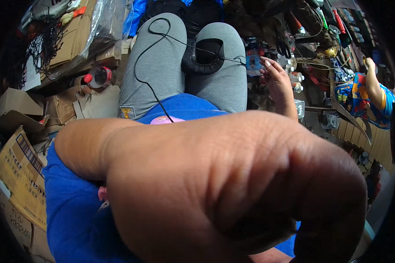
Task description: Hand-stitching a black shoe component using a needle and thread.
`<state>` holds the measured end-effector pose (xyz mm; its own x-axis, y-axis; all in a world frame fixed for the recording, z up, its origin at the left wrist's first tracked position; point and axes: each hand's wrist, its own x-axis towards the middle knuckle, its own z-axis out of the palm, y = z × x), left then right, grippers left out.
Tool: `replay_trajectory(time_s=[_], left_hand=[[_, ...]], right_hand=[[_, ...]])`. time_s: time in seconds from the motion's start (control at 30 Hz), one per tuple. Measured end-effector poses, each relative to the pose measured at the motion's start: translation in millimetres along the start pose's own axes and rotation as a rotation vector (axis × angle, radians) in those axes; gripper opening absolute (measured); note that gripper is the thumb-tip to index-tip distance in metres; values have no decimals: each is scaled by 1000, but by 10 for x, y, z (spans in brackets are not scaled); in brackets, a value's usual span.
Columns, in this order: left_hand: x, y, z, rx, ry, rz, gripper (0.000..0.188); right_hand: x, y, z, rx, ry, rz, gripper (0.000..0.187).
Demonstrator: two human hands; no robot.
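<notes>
Very near the camera, my left hand (232, 179) reaches across from the left and covers much of the lower picture. Its fingers curl inward in deep shadow, so anything inside them is hidden. Beyond the right knee, my right hand (277, 79) is raised with its fingers bent together; what they hold, if anything, is too small to make out. A black piece with a padded, gathered rim around an opening (195, 68) rests between my knees. Thin black cord (138, 65) runs from a pink object (167, 119) at my lap, loops over the left thigh and crosses the black piece toward my right hand.
Cardboard boxes (24, 175) and a red-capped plastic bottle (100, 76) lie at left. Above them are cardboard sheets (70, 44) under clear plastic. Several small bottles (297, 78) and tools crowd the right. Another person in a bright patterned garment (360, 96) is at far right.
</notes>
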<state>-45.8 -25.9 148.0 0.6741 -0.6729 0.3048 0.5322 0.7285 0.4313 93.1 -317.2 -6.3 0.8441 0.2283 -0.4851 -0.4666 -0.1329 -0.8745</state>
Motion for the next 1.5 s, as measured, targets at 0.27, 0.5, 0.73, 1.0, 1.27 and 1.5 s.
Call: replay_trajectory(time_s=[0.27, 0.5, 0.73, 1.0, 1.27, 1.5], left_hand=[[-36, -34, 63, -35, -1, 29, 17], [-20, -13, 216, -65, -30, 45, 16], [-139, 33, 216, -92, -33, 78, 16], [-309, 127, 92, 149, -385, 193, 15], [-463, 151, -1102, 1851, 444, -39, 30], [-174, -43, -1400, 1963, 321, -354, 29]], right_hand=[[30, -8, -136, 46, 12, -36, 26], [-20, -163, -334, 27, 47, -71, 26], [-125, -351, -435, -124, 126, -102, 34], [-54, -947, 128, -473, -43, -513, 36], [282, -1176, 1315, -1591, -684, -452, 48], [337, -1051, 1357, -1406, -773, -119, 46]])
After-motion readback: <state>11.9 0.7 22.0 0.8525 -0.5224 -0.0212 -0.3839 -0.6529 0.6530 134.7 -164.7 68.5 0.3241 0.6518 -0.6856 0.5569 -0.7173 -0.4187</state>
